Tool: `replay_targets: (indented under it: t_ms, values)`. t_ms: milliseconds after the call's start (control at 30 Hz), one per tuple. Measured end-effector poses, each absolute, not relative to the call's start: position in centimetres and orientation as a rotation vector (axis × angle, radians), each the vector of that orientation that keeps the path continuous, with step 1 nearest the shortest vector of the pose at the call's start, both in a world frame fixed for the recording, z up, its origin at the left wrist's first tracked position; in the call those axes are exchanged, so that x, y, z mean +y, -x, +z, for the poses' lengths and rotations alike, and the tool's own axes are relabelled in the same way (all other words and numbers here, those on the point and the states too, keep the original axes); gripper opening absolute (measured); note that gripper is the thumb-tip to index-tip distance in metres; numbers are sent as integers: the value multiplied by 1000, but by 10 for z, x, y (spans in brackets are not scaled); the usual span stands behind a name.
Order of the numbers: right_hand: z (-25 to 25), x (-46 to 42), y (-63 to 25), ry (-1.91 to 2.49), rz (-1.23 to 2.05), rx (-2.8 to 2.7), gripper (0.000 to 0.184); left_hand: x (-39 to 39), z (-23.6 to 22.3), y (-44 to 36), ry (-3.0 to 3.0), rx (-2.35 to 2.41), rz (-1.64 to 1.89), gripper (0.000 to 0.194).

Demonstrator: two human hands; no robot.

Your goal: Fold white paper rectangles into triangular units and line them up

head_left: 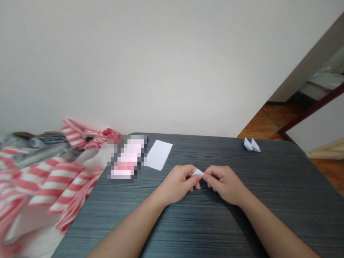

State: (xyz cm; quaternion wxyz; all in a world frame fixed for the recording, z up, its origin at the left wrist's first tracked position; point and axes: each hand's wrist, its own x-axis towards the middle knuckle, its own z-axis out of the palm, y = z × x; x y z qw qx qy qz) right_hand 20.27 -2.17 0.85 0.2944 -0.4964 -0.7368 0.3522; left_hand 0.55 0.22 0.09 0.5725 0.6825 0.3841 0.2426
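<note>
A small folded piece of white paper (198,172) is pinched between my two hands, over the middle of the dark table (188,222). My left hand (180,182) grips its left part between thumb and fingers, which hide some of it. At its right tip, the thumb and forefinger of my right hand (224,182) press together on the paper. Beyond my left hand lies a stack of white paper sheets (159,154). Folded white paper pieces (252,144) with pointed tips rest side by side near the table's far right edge.
A blurred-out flat object with a pinkish surface (127,157) lies at the table's far left. Red-and-white striped cloth (53,179) is heaped beside the left edge. A pale wall (172,71) rises behind the table; wooden floor (258,122) shows at right.
</note>
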Motion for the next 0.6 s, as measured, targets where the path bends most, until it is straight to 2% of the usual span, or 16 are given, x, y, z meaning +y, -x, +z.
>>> replay_targets:
  t_ms: [600]
  values:
    - [6, -21, -206, 1373, 968, -1869, 26, 3, -1, -4, -1564, 948, 603, 30]
